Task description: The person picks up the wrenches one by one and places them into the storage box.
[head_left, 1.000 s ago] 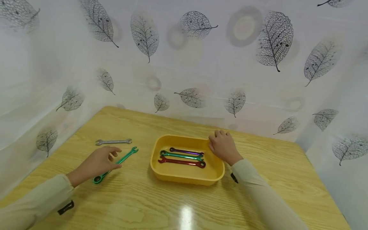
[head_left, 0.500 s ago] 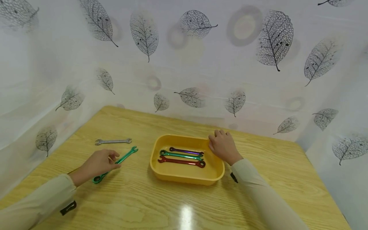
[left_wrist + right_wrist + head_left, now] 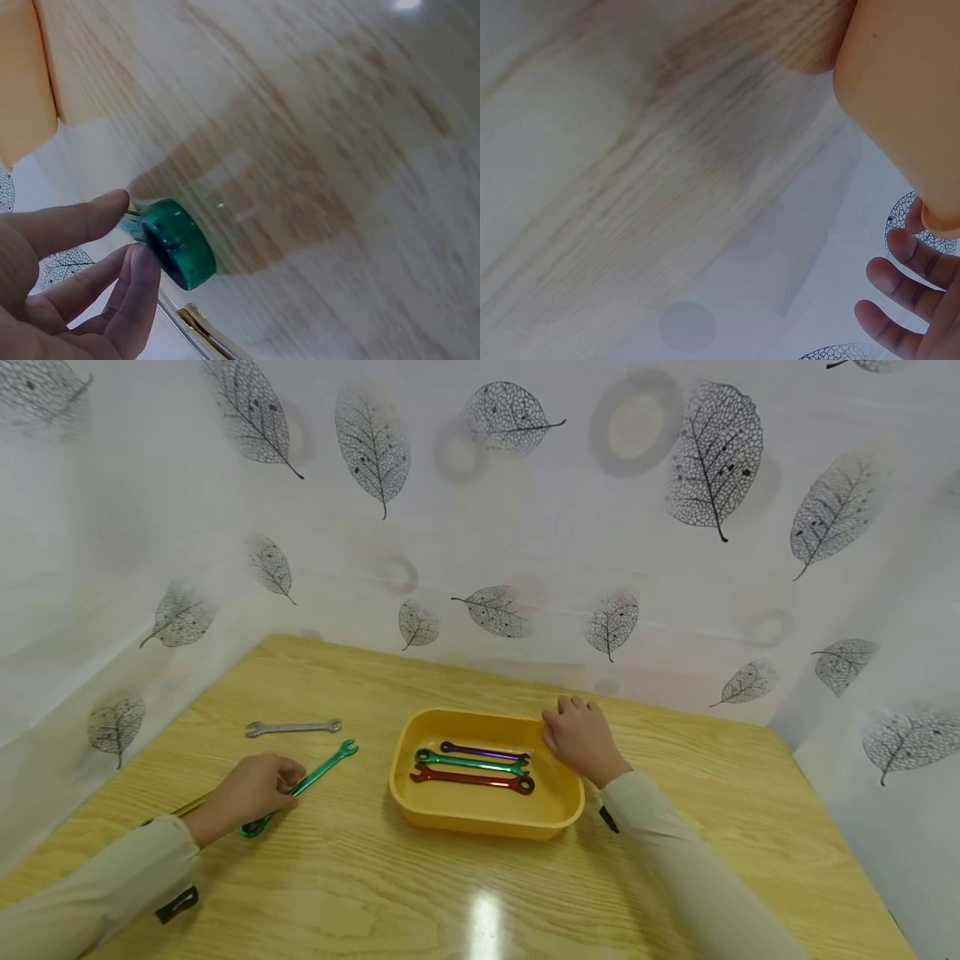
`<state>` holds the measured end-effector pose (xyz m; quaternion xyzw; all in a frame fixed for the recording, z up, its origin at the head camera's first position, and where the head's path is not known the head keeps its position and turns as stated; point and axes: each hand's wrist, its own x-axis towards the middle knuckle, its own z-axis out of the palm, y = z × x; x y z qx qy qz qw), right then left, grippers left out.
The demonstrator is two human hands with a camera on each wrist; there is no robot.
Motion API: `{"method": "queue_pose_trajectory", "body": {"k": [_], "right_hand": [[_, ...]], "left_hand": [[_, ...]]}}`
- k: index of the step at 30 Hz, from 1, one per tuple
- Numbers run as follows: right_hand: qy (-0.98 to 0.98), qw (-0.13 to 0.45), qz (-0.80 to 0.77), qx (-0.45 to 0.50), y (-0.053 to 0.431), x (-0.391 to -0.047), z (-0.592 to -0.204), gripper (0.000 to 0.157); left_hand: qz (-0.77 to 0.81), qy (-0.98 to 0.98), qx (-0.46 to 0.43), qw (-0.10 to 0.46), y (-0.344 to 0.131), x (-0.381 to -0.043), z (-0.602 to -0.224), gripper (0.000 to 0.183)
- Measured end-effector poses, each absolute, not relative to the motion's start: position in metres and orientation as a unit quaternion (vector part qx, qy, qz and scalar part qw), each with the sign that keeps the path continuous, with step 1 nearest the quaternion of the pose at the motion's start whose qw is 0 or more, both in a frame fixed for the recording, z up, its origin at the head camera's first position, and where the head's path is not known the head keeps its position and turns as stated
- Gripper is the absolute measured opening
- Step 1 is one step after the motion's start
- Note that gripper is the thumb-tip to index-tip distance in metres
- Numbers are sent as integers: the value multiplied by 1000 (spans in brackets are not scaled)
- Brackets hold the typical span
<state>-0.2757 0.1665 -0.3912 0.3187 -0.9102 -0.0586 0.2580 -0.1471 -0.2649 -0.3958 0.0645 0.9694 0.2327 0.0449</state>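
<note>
My left hand (image 3: pixel 251 789) pinches a green combination wrench (image 3: pixel 324 769) between thumb and fingers, the wrench lying slantwise at the table's left. In the left wrist view its thick ring end (image 3: pixel 180 244) sits just past the fingertips. My right hand (image 3: pixel 583 739) grips the far right corner of a yellow plastic bin (image 3: pixel 480 827); the right wrist view shows fingers at the bin's rim (image 3: pixel 941 225), the thumb hidden. Inside the bin lie a purple wrench (image 3: pixel 483 752), another green wrench (image 3: pixel 472 764) and a red wrench (image 3: pixel 472 779), side by side.
A silver open-ended wrench (image 3: pixel 292 727) lies beyond my left hand. A gold-coloured wrench (image 3: pixel 191 806) is partly hidden behind my left wrist. Leaf-printed curtains (image 3: pixel 495 527) stand around the wooden table (image 3: pixel 360 893) at the back and sides.
My left hand has come down onto the green wrench, its thumb and fingers closing together. The gold-coloured wrench shows more behind the wrist. My right hand stays on the bin.
</note>
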Motion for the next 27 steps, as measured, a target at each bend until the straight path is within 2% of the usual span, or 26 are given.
{"method": "queue_pose_trajectory", "body": {"k": [13,27], "right_hand": [[-904,268,-54,327,166,-277,-392,13],[-906,269,-55,321,167,-278,-394,14]], "left_hand": [[250,966,59,36,-265,-148,-398,21],[233,968,84,30,-270,-150,-401,19]]}}
